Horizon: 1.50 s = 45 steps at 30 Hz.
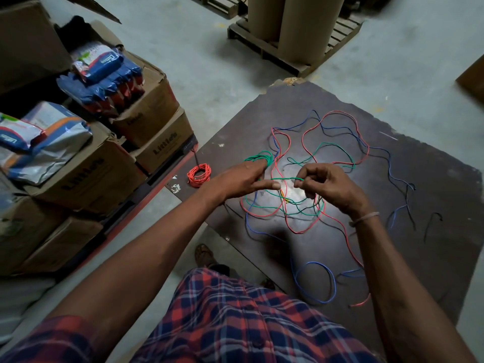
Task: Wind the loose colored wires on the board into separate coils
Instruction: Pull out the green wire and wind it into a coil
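A dark board lies on the floor with loose red, blue, green and black wires tangled on it. My left hand is stretched out flat above the tangle, and several turns of green wire are looped around its fingers. My right hand pinches the running green strand between thumb and fingers, just right of the left thumb. A finished red coil lies at the board's left edge.
Stacked cardboard boxes with plastic packets on top stand to the left on a red pallet. Cardboard rolls on a wooden pallet stand at the back. My sandalled foot is by the board's near edge.
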Motion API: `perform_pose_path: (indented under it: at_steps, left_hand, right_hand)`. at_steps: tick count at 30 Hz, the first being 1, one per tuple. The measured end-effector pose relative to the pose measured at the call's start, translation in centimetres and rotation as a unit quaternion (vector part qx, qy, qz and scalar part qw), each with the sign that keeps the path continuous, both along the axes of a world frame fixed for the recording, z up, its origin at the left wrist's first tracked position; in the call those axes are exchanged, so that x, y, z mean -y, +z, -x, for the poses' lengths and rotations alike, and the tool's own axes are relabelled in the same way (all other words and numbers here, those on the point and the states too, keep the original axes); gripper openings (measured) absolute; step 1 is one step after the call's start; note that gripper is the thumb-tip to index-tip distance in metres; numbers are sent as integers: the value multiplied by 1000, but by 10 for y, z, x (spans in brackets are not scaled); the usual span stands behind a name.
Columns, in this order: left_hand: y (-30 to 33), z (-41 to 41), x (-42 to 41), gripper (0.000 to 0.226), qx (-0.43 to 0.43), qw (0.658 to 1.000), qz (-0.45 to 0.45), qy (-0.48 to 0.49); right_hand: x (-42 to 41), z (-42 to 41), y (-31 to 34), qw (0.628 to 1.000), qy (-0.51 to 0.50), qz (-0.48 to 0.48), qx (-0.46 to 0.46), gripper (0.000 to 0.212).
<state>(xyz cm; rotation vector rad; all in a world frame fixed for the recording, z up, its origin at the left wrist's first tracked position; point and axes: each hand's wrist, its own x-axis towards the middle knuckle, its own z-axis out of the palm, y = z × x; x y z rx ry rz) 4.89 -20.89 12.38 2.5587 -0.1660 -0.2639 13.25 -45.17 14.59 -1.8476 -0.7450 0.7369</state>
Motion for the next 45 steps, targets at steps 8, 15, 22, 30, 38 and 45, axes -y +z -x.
perform_pose_path:
  at_steps: [8, 15, 22, 30, 38, 45]
  left_hand:
    - [-11, -1, -4, 40, 45, 992, -53, 109]
    - [0, 19, -16, 47, -171, 906, 357, 153]
    - [31, 21, 5, 46, -164, 748, 638, 84]
    - [23, 0, 8, 37, -6, 671, 716, 194]
    - [5, -9, 1, 33, 7, 948, 229, 221]
    - [20, 13, 13, 58, -66, 932, 340, 110]
  right_hand:
    - [-11, -13, 8, 993, 15, 83, 85, 16]
    - [-6, -26, -1, 983, -138, 16, 120, 24]
    - [-42, -9, -55, 970, -188, 41, -150, 29]
    - [-55, 55, -47, 965, -31, 35, -260, 42]
    - [-22, 40, 19, 995, 49, 40, -72, 24]
    - [-8, -10, 31, 922, -156, -253, -249, 21]
